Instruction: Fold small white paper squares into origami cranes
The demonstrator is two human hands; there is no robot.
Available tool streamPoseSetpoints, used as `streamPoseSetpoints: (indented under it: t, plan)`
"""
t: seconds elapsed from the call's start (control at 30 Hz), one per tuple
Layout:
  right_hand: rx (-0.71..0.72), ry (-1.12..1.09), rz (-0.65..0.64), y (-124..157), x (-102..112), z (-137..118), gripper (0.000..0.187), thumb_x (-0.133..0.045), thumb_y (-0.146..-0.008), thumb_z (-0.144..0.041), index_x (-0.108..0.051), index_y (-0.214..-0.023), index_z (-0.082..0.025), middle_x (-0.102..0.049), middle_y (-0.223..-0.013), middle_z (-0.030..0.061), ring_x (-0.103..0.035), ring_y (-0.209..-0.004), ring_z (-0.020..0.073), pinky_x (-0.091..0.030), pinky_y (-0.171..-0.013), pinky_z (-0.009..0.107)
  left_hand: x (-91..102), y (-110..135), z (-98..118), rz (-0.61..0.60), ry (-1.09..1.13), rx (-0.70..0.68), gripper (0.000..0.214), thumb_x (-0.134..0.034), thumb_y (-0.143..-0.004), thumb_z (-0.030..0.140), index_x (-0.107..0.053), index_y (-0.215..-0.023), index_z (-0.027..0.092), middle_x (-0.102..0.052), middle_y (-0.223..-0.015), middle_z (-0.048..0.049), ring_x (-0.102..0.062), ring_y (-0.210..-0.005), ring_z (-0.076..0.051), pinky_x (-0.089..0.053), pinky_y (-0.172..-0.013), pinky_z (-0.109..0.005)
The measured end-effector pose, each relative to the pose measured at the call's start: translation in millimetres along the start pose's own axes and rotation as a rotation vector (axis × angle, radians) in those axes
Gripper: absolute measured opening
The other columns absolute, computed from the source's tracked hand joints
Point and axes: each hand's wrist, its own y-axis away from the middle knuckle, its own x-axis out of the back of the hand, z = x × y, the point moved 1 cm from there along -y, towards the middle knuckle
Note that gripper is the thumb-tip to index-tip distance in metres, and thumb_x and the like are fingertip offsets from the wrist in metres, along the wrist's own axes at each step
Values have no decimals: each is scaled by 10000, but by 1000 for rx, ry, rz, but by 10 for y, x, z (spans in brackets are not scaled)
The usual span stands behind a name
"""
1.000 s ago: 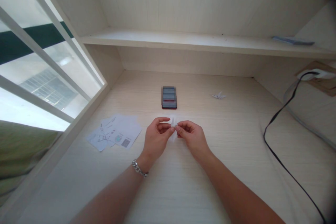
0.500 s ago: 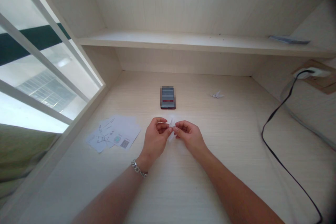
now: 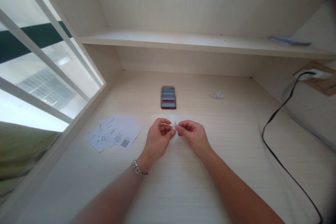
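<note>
A small piece of folded white paper (image 3: 173,130) is pinched between my left hand (image 3: 158,139) and my right hand (image 3: 193,135), above the middle of the desk. Both hands hold it at the fingertips, and the fingers hide part of it. A silver chain bracelet (image 3: 138,169) circles my left wrist. Straight ahead of my hands, a smartphone (image 3: 168,97) lies flat. To the far right of it sits a small white origami crane (image 3: 217,95). Several printed paper sheets (image 3: 114,132) lie fanned out left of my left hand.
The pale wood-grain desk (image 3: 183,182) is walled in by a low shelf (image 3: 181,40) holding a blue booklet (image 3: 290,41). A black cable (image 3: 273,129) runs from a wall socket (image 3: 313,74) along the right. A window (image 3: 44,70) is on the left.
My hands stay together on the folded paper, with only slight finger shifts. The whole view drifts a little as my head moves.
</note>
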Motion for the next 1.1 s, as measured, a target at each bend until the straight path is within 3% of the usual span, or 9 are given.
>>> streamPoseSetpoints:
  t: [0.5,0.7,1.1]
  plan:
    - [-36,2,3,-9,58,-49,212,-739,-592,-324,-631,-657,-155,-614,-590,-1,-546,-530,114,-470,-534,258,4,21,11,-63,-56,33,311,-653,-679,171,-484,-938,199,-623,-698,8,-603,-662,-124,-451,-605,-230]
    - [-22,-23,-71,-20,73,-39,300,-775,-547,-244,-617,-791,-172,-672,-742,33,-624,-685,160,-500,-663,293,18,40,1,-77,-154,-9,296,-618,-720,191,-480,-981,207,-634,-736,-10,-615,-691,-141,-461,-623,-247]
    - [-39,-36,17,-13,70,-65,311,-798,-511,-234,-548,-688,-176,-674,-666,25,-627,-624,165,-489,-613,286,9,53,80,-94,-284,-56,253,-589,-738,171,-488,-968,206,-638,-757,-15,-618,-722,-141,-458,-668,-258]
